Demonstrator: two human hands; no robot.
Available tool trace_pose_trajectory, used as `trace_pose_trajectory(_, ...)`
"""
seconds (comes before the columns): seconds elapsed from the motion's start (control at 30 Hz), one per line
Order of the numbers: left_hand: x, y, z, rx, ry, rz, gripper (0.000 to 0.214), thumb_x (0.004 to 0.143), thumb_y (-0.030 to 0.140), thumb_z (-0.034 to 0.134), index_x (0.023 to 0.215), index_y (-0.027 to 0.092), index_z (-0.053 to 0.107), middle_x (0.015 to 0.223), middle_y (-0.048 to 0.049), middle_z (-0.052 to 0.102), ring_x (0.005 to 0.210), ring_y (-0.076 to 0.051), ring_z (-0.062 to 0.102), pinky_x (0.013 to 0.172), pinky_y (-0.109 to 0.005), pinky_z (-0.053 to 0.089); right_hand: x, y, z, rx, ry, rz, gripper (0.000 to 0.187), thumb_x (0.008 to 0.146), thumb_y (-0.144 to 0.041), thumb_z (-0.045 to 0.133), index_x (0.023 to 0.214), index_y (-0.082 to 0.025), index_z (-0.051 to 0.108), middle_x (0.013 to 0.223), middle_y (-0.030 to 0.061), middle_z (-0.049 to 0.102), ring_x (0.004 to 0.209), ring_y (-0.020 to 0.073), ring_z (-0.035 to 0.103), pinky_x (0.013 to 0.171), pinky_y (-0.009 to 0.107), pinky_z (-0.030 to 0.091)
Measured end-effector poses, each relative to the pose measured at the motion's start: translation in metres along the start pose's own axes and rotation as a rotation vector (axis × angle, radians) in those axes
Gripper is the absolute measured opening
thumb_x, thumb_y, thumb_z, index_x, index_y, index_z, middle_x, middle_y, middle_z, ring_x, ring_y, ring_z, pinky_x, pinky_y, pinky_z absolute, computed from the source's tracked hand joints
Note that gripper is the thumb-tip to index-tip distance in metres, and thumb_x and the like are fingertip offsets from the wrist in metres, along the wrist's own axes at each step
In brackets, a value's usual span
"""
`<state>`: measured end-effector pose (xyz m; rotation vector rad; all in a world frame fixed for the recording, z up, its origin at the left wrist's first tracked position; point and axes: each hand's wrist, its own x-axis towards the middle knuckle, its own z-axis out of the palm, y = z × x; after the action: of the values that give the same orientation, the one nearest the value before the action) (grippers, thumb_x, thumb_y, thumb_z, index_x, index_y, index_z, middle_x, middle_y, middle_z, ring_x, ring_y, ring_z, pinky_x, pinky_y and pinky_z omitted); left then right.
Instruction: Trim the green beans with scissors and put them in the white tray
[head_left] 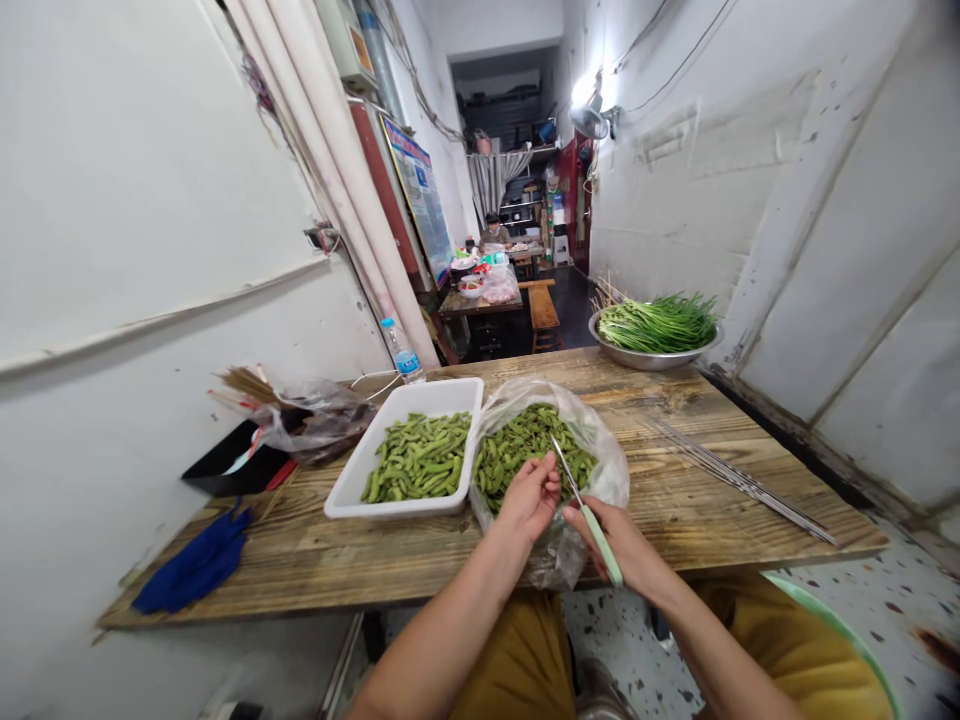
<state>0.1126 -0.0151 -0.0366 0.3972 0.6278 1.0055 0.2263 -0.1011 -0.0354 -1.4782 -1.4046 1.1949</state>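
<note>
My right hand (613, 545) grips scissors (601, 538) with pale green handles. Their metal blades point up and away from me over a clear plastic bag (604, 420), which is full of green soybean pods (529, 440). Close to the blade tips is my left hand (532, 495), its fingers pinched together above the pods. Whatever it may hold is too small or hidden to make out. Left of the bag, and touching it, a white plastic tub (352, 492) contains more green pods (420, 455).
A steel bowl (652, 357) of long green stalks stands at the far right, with metal skewers (739, 478) nearer me. A water bottle (405, 355), a black tray (225, 455) and a blue glove (196, 560) lie leftward. A person (495, 232) sits far back.
</note>
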Motion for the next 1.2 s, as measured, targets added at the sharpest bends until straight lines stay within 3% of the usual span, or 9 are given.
trace_pose_trajectory(0.1, 0.004, 0.004, -0.004, 0.070, 0.061, 0.062, 0.033, 0.063, 0.018, 0.073, 0.065, 0.016, 0.040, 0.058, 0.0039, 0.050, 0.049, -0.003, 0.048, 0.043, -0.010, 0.034, -0.001, 0.010, 0.000, 0.017, -0.008, 0.041, 0.040, 0.077, -0.059, 0.052, 0.071, -0.020, 0.048, 0.039, -0.0093, 0.038, 0.031, 0.0074, 0.037, 0.034, 0.019, 0.030)
trace_pose_trajectory(0.2, 0.019, 0.017, -0.002, 0.363, 0.086, 0.223, 0.013, 0.071, 0.019, 0.061, 0.076, 0.016, 0.050, 0.069, -0.0001, 0.059, 0.056, -0.007, 0.056, 0.050, -0.017, 0.042, -0.003, 0.025, -0.006, 0.073, -0.041, 0.086, 0.043, 0.076, -0.063, 0.049, 0.076, -0.020, 0.048, 0.042, -0.0098, 0.039, 0.029, 0.0068, 0.036, 0.030, 0.018, 0.030)
trace_pose_trajectory(0.3, 0.044, 0.030, 0.006, 1.057, 0.139, 0.333, 0.019, 0.077, 0.016, 0.042, 0.088, 0.016, 0.059, 0.079, -0.0042, 0.066, 0.063, -0.012, 0.060, 0.056, -0.023, 0.045, -0.006, 0.034, -0.012, 0.163, -0.044, 0.128, 0.044, 0.074, -0.064, 0.049, 0.078, -0.020, 0.047, 0.048, -0.0095, 0.041, 0.032, 0.0062, 0.039, 0.030, 0.017, 0.034)
trace_pose_trajectory(0.37, 0.061, 0.032, 0.013, 1.579, 0.165, 0.385, 0.024, 0.077, 0.017, 0.040, 0.081, 0.016, 0.064, 0.079, -0.0063, 0.068, 0.070, -0.016, 0.062, 0.062, -0.026, 0.046, -0.009, 0.037, -0.015, 0.221, -0.031, 0.134, 0.045, 0.074, -0.065, 0.049, 0.077, -0.021, 0.044, 0.050, -0.0094, 0.040, 0.035, 0.0060, 0.039, 0.031, 0.017, 0.037)
trace_pose_trajectory(0.47, 0.082, 0.025, 0.024, 1.930, 0.158, 0.408, 0.021, 0.073, 0.019, 0.048, 0.073, 0.015, 0.068, 0.082, -0.0125, 0.069, 0.084, -0.024, 0.062, 0.074, -0.033, 0.045, -0.013, 0.039, -0.017, 0.259, -0.020, 0.131, 0.044, 0.076, -0.064, 0.046, 0.072, -0.021, 0.041, 0.051, -0.0092, 0.040, 0.035, 0.0054, 0.038, 0.032, 0.017, 0.036)
trace_pose_trajectory(0.63, 0.101, 0.008, 0.041, 2.124, 0.138, 0.357, 0.019, 0.070, 0.016, 0.054, 0.076, 0.006, 0.070, 0.092, -0.0258, 0.065, 0.098, -0.035, 0.058, 0.087, -0.044, 0.038, -0.016, 0.047, -0.017, 0.240, -0.024, 0.118, 0.041, 0.078, -0.061, 0.047, 0.072, -0.021, 0.042, 0.048, -0.0097, 0.039, 0.033, 0.0050, 0.036, 0.030, 0.016, 0.034)
trace_pose_trajectory(0.9, 0.119, 0.011, 0.055, 2.193, 0.109, 0.201, 0.022, 0.060, 0.016, 0.067, 0.081, 0.009, 0.069, 0.098, -0.0248, 0.065, 0.095, -0.035, 0.059, 0.080, -0.041, 0.042, -0.019, 0.047, -0.019, 0.195, -0.007, 0.084, 0.041, 0.078, -0.060, 0.047, 0.084, -0.020, 0.049, 0.048, -0.0097, 0.039, 0.033, 0.0063, 0.036, 0.030, 0.017, 0.033)
trace_pose_trajectory(1.0, 0.110, 0.022, 0.048, 2.135, 0.072, 0.203, 0.022, 0.055, 0.020, 0.069, 0.074, 0.009, 0.069, 0.086, -0.0209, 0.067, 0.082, -0.031, 0.062, 0.069, -0.034, 0.044, -0.023, 0.047, -0.021, 0.178, 0.009, 0.084, 0.043, 0.079, -0.061, 0.046, 0.090, -0.020, 0.050, 0.048, -0.0095, 0.038, 0.034, 0.0069, 0.035, 0.031, 0.018, 0.033)
trace_pose_trajectory(1.2, 0.061, 0.049, 0.010, 1.816, -0.088, 0.288, 0.023, 0.072, 0.032, 0.051, 0.075, 0.015, 0.066, 0.059, -0.0004, 0.055, 0.055, -0.011, 0.048, 0.054, -0.021, 0.035, -0.024, 0.027, -0.027, -0.109, 0.078, 0.000, 0.040, 0.081, -0.055, 0.045, 0.092, -0.018, 0.056, 0.054, -0.0037, 0.052, 0.044, 0.0114, 0.048, 0.045, 0.021, 0.039)
